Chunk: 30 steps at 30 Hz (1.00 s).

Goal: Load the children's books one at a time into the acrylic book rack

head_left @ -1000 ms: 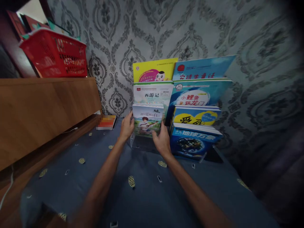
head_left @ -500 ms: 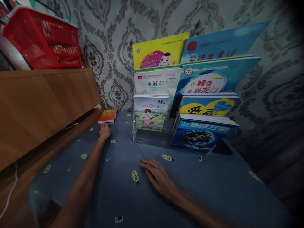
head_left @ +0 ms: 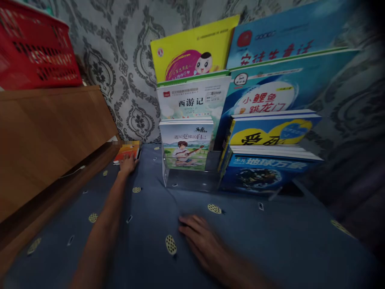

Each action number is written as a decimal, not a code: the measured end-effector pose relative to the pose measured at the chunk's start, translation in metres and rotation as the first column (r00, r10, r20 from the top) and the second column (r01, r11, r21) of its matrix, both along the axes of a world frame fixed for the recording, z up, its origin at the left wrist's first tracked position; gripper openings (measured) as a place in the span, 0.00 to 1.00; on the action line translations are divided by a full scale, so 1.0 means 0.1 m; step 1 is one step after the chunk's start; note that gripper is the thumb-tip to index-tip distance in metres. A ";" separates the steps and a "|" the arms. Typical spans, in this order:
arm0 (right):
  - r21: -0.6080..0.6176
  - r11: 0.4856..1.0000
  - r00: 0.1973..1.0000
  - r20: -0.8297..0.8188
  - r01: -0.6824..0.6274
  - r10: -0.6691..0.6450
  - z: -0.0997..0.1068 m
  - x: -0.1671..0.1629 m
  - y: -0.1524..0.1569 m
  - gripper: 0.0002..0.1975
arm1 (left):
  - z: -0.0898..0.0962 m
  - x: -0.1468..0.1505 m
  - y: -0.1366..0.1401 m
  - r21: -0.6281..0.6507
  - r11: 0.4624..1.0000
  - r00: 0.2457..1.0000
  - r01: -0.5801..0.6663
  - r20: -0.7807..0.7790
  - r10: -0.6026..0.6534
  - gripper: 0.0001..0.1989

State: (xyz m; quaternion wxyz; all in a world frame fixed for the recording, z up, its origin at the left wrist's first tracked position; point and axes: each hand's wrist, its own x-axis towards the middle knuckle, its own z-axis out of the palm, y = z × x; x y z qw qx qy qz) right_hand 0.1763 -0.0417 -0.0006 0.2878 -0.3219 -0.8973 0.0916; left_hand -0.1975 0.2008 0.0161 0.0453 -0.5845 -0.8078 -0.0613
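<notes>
At the far left of the table my left hand [head_left: 128, 164] reaches over the near edge of a small stack of books, its fingers resting on the orange-covered book [head_left: 124, 151] on top. That hand looks open, fingers extended across the cover; part of it is too small to make out. My right hand [head_left: 201, 240] lies palm down on the blue patterned tablecloth [head_left: 150, 245], fingers stretched out, holding nothing. In front of it stands a clear acrylic book rack [head_left: 192, 179] with several upright books, among them a book with a guitar player [head_left: 185, 145] and a blue earth book [head_left: 264, 170].
A wooden cabinet side [head_left: 54, 140] bounds the table on the left, with a red plastic basket [head_left: 39, 48] on top. Patterned wallpaper [head_left: 132, 60] covers the wall behind. A dark curtain-like area [head_left: 355, 168] lies to the right.
My left hand has moved forward from beside the stack onto the orange book's cover. My right hand stays on the tablecloth. The view has moved closer to the rack.
</notes>
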 end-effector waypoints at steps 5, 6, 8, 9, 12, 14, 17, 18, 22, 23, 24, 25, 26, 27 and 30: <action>-0.007 1.000 1.000 0.020 -0.009 0.009 -0.02 0.02 0.02 0.19 | 0.03 -0.04 0.16 -0.032 0.999 0.999 -0.030 -0.024 0.029 0.29; -0.010 1.000 1.000 0.015 -0.009 0.009 -0.02 0.02 0.03 0.19 | 0.04 -0.05 0.18 -0.038 0.999 0.999 -0.032 -0.028 0.031 0.29; -0.019 1.000 1.000 0.007 -0.011 0.011 -0.02 0.02 0.03 0.19 | 0.06 -0.06 0.21 -0.050 0.998 0.999 -0.032 -0.038 0.030 0.28; -0.027 1.000 1.000 0.007 -0.012 0.012 -0.02 0.02 0.04 0.19 | 0.07 -0.07 0.22 -0.056 0.998 0.999 -0.031 -0.043 0.028 0.28; -0.046 0.999 1.000 0.009 -0.011 0.011 -0.02 0.01 0.05 0.19 | 0.10 -0.07 0.21 -0.070 0.997 0.999 -0.018 -0.051 0.015 0.28; -0.059 0.998 1.000 0.012 -0.020 0.021 -0.03 0.01 0.05 0.20 | 0.13 -0.08 0.18 -0.078 0.997 0.999 -0.005 -0.054 0.000 0.29; -0.075 0.997 0.999 0.018 -0.025 0.026 -0.05 0.01 0.05 0.21 | 0.17 -0.08 0.09 -0.081 0.997 0.998 0.014 -0.065 -0.019 0.28; -0.075 0.997 1.000 0.016 -0.022 0.023 -0.05 0.01 0.04 0.21 | 0.18 -0.08 0.05 -0.080 0.997 0.997 0.018 -0.071 -0.024 0.28; -0.072 0.997 1.000 0.010 -0.015 0.016 -0.02 0.01 0.04 0.18 | 0.18 -0.08 -0.14 -0.069 0.997 0.994 0.037 -0.101 -0.044 0.28; -0.070 0.997 1.000 0.011 -0.020 0.021 -0.02 0.00 0.04 0.18 | 0.18 -0.07 -0.19 -0.068 0.997 0.993 0.041 -0.110 -0.048 0.28; -0.072 0.997 1.000 0.013 -0.026 0.027 -0.01 0.00 0.04 0.18 | 0.17 -0.06 -0.25 -0.068 0.997 0.992 0.045 -0.119 -0.053 0.27; -0.076 0.997 0.999 0.014 -0.032 0.034 -0.01 0.00 0.05 0.19 | 0.17 -0.05 -0.31 -0.068 0.996 0.990 0.049 -0.128 -0.057 0.27; -0.077 0.996 0.999 0.011 -0.039 0.040 -0.01 0.00 0.05 0.19 | 0.17 -0.04 -0.37 -0.070 0.996 0.989 0.052 -0.138 -0.061 0.27; -0.077 0.996 0.999 0.006 -0.042 0.043 -0.02 0.00 0.05 0.19 | 0.18 -0.02 -0.43 -0.072 0.996 0.987 0.056 -0.148 -0.066 0.26; -0.065 0.997 0.999 -0.009 -0.036 0.036 -0.04 -0.01 0.05 0.19 | 0.19 0.01 -0.60 -0.086 0.993 0.980 0.075 -0.179 -0.089 0.25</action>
